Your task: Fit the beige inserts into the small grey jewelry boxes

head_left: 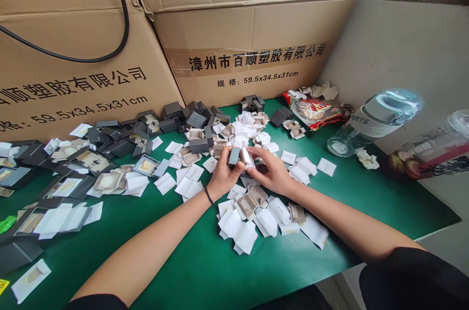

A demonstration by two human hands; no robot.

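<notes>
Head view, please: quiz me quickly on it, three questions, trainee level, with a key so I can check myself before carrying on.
1. True or false: the left hand holds a small grey box and the right hand a pale piece.
2. Fill in: a thin black band circles the ____ wrist.
3. Choose: where on the green tabletop does the red packet lie?
A) along the near edge
B) on the far side, toward the right
C) at the left end

Key: 1 true; 2 left; 3 B.
</notes>
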